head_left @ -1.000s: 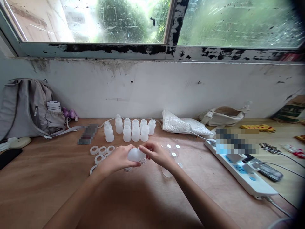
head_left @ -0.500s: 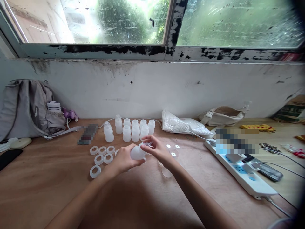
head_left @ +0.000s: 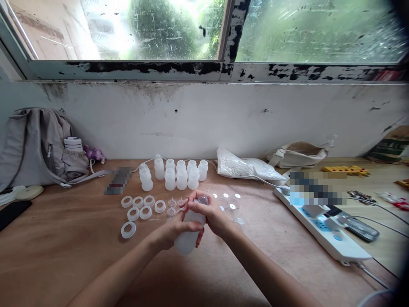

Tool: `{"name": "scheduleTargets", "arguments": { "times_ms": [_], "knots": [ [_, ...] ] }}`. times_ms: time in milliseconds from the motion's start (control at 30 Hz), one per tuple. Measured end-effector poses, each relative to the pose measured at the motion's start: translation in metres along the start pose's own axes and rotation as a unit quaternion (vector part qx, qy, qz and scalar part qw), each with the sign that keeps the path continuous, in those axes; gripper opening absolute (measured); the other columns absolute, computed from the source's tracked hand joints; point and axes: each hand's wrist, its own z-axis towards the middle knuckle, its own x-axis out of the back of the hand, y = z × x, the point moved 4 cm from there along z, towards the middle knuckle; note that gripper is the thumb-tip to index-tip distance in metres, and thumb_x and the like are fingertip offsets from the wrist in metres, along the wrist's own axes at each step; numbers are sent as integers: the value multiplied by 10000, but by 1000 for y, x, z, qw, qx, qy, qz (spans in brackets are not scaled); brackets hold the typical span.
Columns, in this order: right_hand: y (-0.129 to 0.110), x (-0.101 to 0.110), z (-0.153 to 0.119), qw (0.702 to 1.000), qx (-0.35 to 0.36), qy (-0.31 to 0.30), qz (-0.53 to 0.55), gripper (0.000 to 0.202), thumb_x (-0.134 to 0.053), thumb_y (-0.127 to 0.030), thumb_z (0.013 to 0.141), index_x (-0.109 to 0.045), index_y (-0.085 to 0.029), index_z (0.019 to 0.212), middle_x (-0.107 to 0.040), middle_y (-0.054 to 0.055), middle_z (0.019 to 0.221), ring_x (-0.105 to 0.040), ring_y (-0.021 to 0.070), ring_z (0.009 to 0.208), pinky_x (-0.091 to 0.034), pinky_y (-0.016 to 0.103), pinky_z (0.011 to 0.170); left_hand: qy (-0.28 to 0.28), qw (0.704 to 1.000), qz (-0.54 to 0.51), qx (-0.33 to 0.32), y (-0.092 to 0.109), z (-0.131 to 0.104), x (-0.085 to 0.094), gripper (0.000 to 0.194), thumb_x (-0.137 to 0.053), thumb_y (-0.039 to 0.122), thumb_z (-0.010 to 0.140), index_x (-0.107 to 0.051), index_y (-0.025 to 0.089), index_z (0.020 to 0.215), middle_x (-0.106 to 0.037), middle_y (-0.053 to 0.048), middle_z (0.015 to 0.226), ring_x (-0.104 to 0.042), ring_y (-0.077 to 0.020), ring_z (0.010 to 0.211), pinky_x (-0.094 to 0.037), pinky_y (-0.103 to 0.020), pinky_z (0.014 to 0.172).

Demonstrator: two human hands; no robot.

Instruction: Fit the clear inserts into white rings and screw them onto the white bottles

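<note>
A frosted white baby bottle (head_left: 186, 244) is tilted in front of me, its top leaning away to the right. My left hand (head_left: 174, 230) is wrapped around its body. Around the bottle's upper end close the fingers of my right hand (head_left: 212, 215), with a clear teat (head_left: 203, 199) showing between them; the collar there is mostly hidden. Left of my hands lie several white rings (head_left: 128, 230). Clear teats (head_left: 171, 202) lie just behind my left hand, partly covered. Beyond my right hand are thin clear discs (head_left: 232, 207), some with white centres.
Several open frosted bottles (head_left: 181, 179) stand in rows at the back, beside two with clear tops (head_left: 146, 181). A white power strip (head_left: 332, 238) with plugs runs along the right. A grey backpack (head_left: 38, 145) sits left, and a white padded bag (head_left: 249, 167) lies against the wall.
The bottle has moved toward me and turned from nearly sideways to a steeper tilt. My right hand now closes around its top; more rings and teats are uncovered.
</note>
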Motion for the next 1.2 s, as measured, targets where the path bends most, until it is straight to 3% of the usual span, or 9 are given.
{"name": "scheduleTargets", "arguments": {
  "times_ms": [167,367,600,700,833,900,967,1100,1200],
  "knots": [
    [9,8,6,999,21,44,9,130,-626,-262,653,-525,-182,668,-598,12,629,-591,225,866,-461,282,665,91,982,155,-61,13,4,2,194,-639,287,626,-528,141,689,-524,8,569,-499,-122,531,-392,-245,503],
    [19,11,11,999,24,44,8,117,-619,-241,663,-526,-188,712,-623,22,726,-585,217,875,-440,279,677,175,936,288,-101,11,4,7,366,-614,332,662,-515,167,974,-607,-48,872,-574,-205,788,-444,-279,638],
    [2,34,22,970,71,66,-221,269,-550,-393,733,-577,-214,932,-601,35,982,-535,198,924,-398,325,792,272,825,492,-59,32,-5,25,496,-558,523,656,-471,220,1039,-621,-57,904,-574,-251,831,-414,-315,666],
    [-1,53,27,932,108,101,-332,262,-466,-404,788,-573,-229,951,-600,39,995,-519,209,952,-374,352,821,294,767,570,-3,45,-11,40,474,-510,577,658,-484,217,965,-624,-63,838,-580,-268,790,-391,-308,612],
    [17,78,33,797,60,160,-579,203,-537,-329,739,-608,-220,895,-599,77,1013,-427,295,1055,-290,470,870,337,680,650,42,60,-22,57,410,-499,569,664,-483,226,888,-618,-73,786,-581,-301,779,-358,-332,625],
    [30,86,35,751,27,153,-642,236,-547,-318,732,-603,-227,942,-569,85,1091,-369,323,1114,-237,535,886,345,667,659,45,62,-25,62,384,-503,560,665,-483,229,860,-611,-76,765,-580,-310,781,-350,-344,640],
    [41,89,37,734,12,129,-666,250,-551,-319,735,-599,-239,967,-535,82,1154,-324,334,1158,-182,586,897,345,665,661,47,62,-26,64,383,-506,560,663,-482,227,851,-606,-80,762,-576,-317,788,-346,-350,648],
    [40,85,39,753,33,122,-646,164,-560,-293,741,-634,-235,876,-573,74,1096,-384,321,1117,-171,597,907,342,665,662,45,61,-25,64,384,-516,555,657,-480,225,851,-607,-80,764,-576,-316,790,-344,-344,645],
    [19,78,36,830,94,150,-529,216,-542,-323,760,-622,-226,935,-615,74,997,-497,266,992,-328,478,871,331,667,667,27,63,-25,61,353,-516,537,667,-473,231,837,-618,-72,787,-585,-303,778,-344,-323,616]
  ]
}}
